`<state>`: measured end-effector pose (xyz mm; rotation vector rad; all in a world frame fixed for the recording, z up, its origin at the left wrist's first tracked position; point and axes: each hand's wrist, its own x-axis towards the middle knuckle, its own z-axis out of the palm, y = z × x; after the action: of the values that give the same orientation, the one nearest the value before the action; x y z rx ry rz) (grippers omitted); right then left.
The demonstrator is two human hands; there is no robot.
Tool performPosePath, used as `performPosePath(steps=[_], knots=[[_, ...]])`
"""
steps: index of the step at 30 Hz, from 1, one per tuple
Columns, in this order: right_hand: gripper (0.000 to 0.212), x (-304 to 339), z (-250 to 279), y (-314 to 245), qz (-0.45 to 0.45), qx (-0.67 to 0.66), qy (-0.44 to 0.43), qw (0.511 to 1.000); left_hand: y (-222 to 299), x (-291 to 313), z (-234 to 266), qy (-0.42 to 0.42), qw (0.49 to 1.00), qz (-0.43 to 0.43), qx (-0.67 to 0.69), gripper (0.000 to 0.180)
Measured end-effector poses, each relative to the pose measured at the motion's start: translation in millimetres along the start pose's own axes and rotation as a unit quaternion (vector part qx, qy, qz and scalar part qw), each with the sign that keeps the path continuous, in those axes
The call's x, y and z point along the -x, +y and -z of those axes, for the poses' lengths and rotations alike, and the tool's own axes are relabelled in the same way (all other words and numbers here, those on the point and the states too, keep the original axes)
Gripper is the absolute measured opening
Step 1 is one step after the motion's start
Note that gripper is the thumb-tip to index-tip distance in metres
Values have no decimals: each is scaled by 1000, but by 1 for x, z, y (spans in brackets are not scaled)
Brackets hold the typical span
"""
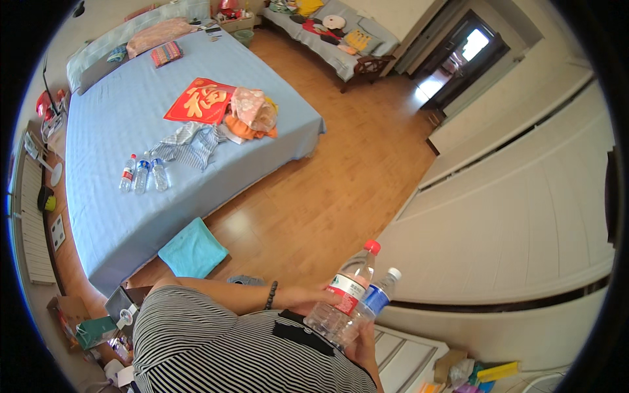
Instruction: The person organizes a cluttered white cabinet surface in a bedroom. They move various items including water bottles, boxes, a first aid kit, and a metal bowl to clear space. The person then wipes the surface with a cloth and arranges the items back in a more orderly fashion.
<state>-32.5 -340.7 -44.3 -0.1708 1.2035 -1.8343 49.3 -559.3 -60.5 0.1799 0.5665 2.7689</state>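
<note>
Close to my striped shirt I hold two see-through plastic bottles side by side. My left hand (316, 299), with a dark bead bracelet at the wrist, is closed around the red-capped bottle (346, 288), which has a red and white label. The white-capped bottle (377, 299) with a blue label leans next to it, touching or nearly so. Around its lower part the fingers of my right hand (362, 345) are wrapped. Both bottles tilt with their caps up and to the right. Their bases are partly hidden by the hands.
On the blue-sheeted bed (105, 226) stand or lie three more bottles (141, 175), a striped garment (190, 145), a red sheet with gold lettering (200, 101) and piled clothes (252, 112). A turquoise cloth (194, 249) is beside the bed. White wardrobe doors (517, 216) stand at right.
</note>
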Motion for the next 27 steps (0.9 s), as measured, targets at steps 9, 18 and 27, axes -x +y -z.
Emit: performPosePath(steps=[9,18,27], knots=[[98,-190,-83,13,3,337,-144,930,79,39,90,132,986,-87,44,70],[95,-336,-127,29,-155,349,-410,829,115,95,191,183,881,-371,231,80],[53,-488,-115,68,-240,407,-325,819,145,153,262,238,727,-595,247,82]])
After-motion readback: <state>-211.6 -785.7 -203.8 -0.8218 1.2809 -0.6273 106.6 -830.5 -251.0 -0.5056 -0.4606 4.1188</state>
